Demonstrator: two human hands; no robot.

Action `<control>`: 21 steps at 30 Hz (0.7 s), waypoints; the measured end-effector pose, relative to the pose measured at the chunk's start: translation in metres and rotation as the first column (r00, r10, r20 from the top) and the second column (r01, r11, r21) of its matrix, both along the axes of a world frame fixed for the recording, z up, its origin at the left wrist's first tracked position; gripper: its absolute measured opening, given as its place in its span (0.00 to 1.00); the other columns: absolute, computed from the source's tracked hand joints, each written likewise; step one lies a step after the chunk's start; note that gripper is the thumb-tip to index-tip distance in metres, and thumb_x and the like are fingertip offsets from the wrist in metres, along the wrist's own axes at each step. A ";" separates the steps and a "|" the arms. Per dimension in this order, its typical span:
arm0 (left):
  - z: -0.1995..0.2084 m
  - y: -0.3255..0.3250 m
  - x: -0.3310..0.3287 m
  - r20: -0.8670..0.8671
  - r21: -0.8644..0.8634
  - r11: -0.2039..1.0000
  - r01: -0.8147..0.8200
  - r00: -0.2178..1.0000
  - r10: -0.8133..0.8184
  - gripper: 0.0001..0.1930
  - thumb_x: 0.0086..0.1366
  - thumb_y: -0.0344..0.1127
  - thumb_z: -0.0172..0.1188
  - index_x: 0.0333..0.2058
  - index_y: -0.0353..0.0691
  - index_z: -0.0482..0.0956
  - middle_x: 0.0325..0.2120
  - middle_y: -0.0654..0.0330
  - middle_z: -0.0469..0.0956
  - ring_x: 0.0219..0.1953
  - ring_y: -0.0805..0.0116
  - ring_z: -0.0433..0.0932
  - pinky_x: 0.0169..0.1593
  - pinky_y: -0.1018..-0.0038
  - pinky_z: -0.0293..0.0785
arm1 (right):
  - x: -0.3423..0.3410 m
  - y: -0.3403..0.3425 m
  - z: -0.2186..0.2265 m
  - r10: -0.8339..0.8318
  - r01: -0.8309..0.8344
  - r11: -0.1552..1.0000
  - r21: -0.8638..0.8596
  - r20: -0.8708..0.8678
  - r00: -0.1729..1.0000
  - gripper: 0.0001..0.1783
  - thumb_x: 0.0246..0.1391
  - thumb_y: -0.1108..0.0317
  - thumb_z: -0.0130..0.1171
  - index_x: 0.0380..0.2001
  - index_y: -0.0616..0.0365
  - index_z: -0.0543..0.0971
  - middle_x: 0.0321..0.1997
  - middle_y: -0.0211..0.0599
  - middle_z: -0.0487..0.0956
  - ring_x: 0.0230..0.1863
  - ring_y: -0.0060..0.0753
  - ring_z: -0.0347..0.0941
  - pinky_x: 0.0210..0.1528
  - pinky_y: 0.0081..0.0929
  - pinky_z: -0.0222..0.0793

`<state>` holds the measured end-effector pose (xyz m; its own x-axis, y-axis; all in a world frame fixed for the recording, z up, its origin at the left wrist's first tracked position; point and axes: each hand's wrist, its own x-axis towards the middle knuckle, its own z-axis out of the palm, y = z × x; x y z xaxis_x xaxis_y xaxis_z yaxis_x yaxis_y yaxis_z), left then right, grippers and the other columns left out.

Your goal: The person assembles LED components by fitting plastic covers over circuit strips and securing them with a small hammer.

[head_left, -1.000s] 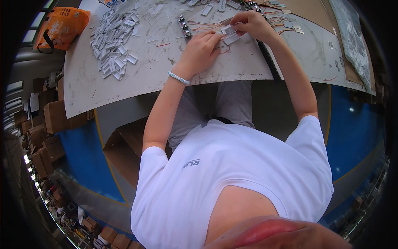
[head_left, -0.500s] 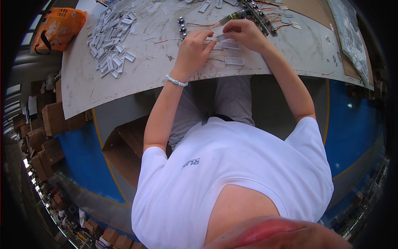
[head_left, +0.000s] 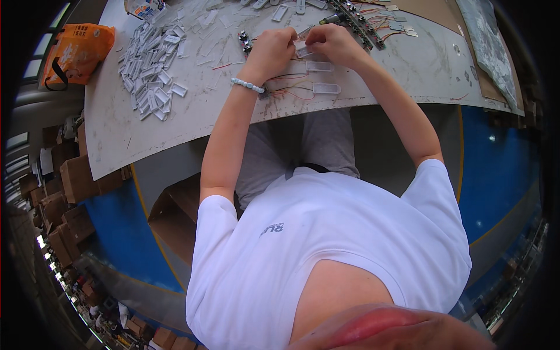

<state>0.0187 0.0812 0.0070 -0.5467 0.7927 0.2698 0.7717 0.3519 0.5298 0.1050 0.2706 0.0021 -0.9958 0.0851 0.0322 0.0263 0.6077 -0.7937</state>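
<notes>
My left hand, with a pale beaded bracelet on its wrist, has its fingertips closed close to my right hand; what they pinch is hidden. The fingers of my right hand grip a small white plastic frame that lies between the two hands. Nearer the table edge lie a second white frame and a third white frame, with thin red, yellow and dark wires running left from them. Just beyond my left hand is a short strip of circuit boards.
A pile of white plastic frames covers the left of the table. At the back right lie circuit board strips with wired small parts. An orange bag sits at far left, a clear plastic sheet at far right.
My left hand has moved slightly farther away, and its fingers have drawn together close to the right hand. The view has shifted a little; wire ends near my left wrist now show.
</notes>
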 end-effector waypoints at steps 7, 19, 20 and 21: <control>-0.002 -0.002 -0.013 -0.073 -0.005 0.985 0.172 0.982 -0.172 0.09 0.62 0.27 0.59 0.42 0.35 0.80 0.36 0.48 0.82 0.39 0.48 0.81 0.44 0.60 0.77 | -0.004 -0.007 0.013 -0.025 0.014 0.994 0.110 0.092 0.995 0.11 0.48 0.70 0.66 0.36 0.55 0.86 0.37 0.44 0.85 0.40 0.40 0.82 0.46 0.33 0.76; -0.009 -0.008 -0.003 -0.236 0.062 0.977 0.203 0.954 -0.183 0.14 0.58 0.27 0.65 0.44 0.39 0.80 0.33 0.56 0.83 0.39 0.55 0.81 0.42 0.63 0.78 | -0.001 -0.011 0.011 0.012 -0.023 0.973 0.230 0.052 0.999 0.11 0.48 0.70 0.69 0.35 0.61 0.83 0.34 0.42 0.83 0.38 0.40 0.80 0.43 0.34 0.74; -0.009 -0.011 -0.003 -0.238 0.064 0.972 0.227 0.949 -0.206 0.14 0.58 0.28 0.66 0.44 0.40 0.81 0.33 0.56 0.83 0.38 0.56 0.81 0.43 0.63 0.78 | 0.000 -0.011 0.009 0.005 -0.012 0.984 0.177 0.045 0.999 0.11 0.48 0.70 0.69 0.35 0.62 0.82 0.34 0.42 0.83 0.38 0.39 0.80 0.43 0.34 0.74; -0.007 -0.013 -0.002 -0.242 0.066 0.966 0.250 0.943 -0.228 0.15 0.57 0.28 0.66 0.44 0.40 0.81 0.32 0.56 0.83 0.38 0.56 0.81 0.44 0.64 0.78 | 0.000 -0.012 0.007 0.002 -0.010 0.984 0.178 0.041 0.999 0.11 0.48 0.70 0.69 0.35 0.62 0.82 0.34 0.42 0.83 0.38 0.39 0.80 0.43 0.34 0.74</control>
<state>0.0168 0.0679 -0.0001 -0.2585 0.8570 0.4458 0.9317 0.0993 0.3494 0.1052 0.2591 0.0094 -0.9971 0.0757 0.0058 0.0522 0.7393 -0.6714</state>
